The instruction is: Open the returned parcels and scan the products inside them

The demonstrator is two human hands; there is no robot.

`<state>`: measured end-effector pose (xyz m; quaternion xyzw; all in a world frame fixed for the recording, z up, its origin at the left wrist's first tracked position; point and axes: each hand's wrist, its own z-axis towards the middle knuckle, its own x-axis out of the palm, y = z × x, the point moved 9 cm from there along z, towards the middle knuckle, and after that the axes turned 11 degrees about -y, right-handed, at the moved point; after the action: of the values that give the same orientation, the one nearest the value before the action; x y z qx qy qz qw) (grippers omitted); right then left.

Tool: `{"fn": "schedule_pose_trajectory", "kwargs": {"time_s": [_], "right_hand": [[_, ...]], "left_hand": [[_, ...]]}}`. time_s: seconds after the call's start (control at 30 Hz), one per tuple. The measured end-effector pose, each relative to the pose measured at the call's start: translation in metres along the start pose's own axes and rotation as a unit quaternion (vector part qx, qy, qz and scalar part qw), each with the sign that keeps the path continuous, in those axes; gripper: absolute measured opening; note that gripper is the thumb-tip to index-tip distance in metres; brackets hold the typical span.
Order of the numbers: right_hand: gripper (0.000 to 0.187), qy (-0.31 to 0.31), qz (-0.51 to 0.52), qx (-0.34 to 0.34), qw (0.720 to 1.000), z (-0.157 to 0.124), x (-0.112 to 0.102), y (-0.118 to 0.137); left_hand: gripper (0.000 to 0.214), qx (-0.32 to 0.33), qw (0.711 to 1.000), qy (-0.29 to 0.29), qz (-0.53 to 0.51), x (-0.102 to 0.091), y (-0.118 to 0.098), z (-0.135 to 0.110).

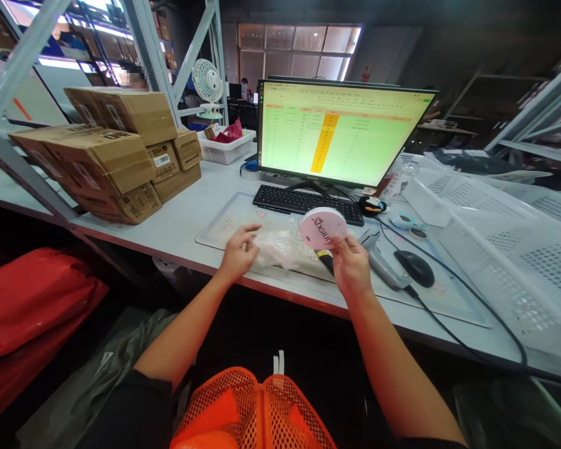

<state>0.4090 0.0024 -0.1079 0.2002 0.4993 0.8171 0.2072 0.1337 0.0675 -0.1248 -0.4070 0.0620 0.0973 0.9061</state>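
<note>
My right hand [353, 265] grips a round, flat pink case [318, 229] by its lower right edge, thumb in front. Dark script on its face reads "beauty", and a white rim shows along its top. At the left end of a crumpled clear plastic bag [280, 248], my left hand [239, 251] has its fingers curled and seems to pinch the film. The bag spreads over the patterned desk mat [224, 221]. Between the case and my right hand, a black and yellow handle [326, 260] is partly hidden. A grey barcode scanner [384, 262] lies just right of that hand.
A monitor [299, 143] with a spreadsheet stands behind the black keyboard [285, 198]. Cardboard boxes [107, 156] are stacked at left. A black mouse [414, 268], a trailing cable and white perforated baskets [505, 249] occupy the right side. A white fan [207, 81] stands behind.
</note>
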Motion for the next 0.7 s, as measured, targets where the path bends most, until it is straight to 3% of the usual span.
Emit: {"fn": "schedule_pose_trajectory", "kwargs": {"time_s": [0.07,0.13,0.2,0.3,0.33,0.4,0.5,0.6,0.67,0.7], "right_hand": [[0.038,-0.056,0.034,0.010,0.998,0.003,-0.013,-0.002],[0.037,-0.065,-0.007,-0.037,0.997,0.004,-0.016,0.005],[0.031,-0.028,-0.094,-0.144,0.985,-0.001,-0.006,0.020],[0.021,0.053,-0.210,-0.324,0.921,-0.027,0.024,0.033],[0.021,0.077,-0.236,-0.366,0.897,-0.037,0.034,0.033],[0.028,0.120,-0.270,-0.414,0.861,-0.056,0.050,0.026],[0.038,0.197,-0.290,-0.419,0.837,-0.070,0.054,0.012],[0.039,0.197,-0.334,-0.361,0.848,-0.046,0.015,0.005],[0.045,0.111,-0.424,-0.277,0.855,-0.007,-0.035,0.002],[0.049,0.061,-0.489,-0.222,0.841,0.012,-0.063,-0.001]], "left_hand": [[0.025,-0.009,0.997,-0.063,0.048,-0.018,0.009,0.008],[0.019,0.000,0.994,-0.056,0.097,-0.019,0.012,0.013],[0.025,0.026,0.994,0.039,0.101,0.005,0.007,0.012],[0.034,0.004,0.979,0.205,-0.005,0.055,-0.001,-0.004],[0.038,-0.031,0.972,0.225,-0.057,0.067,-0.002,-0.008],[0.054,-0.122,0.961,0.207,-0.139,0.083,0.004,-0.010],[0.073,-0.200,0.948,0.182,-0.168,0.093,0.013,-0.012],[0.068,-0.175,0.960,0.193,-0.102,0.089,0.014,-0.011],[0.066,-0.143,0.970,0.194,-0.030,0.084,0.014,-0.011],[0.067,-0.131,0.971,0.199,-0.002,0.083,0.013,-0.013]]}}
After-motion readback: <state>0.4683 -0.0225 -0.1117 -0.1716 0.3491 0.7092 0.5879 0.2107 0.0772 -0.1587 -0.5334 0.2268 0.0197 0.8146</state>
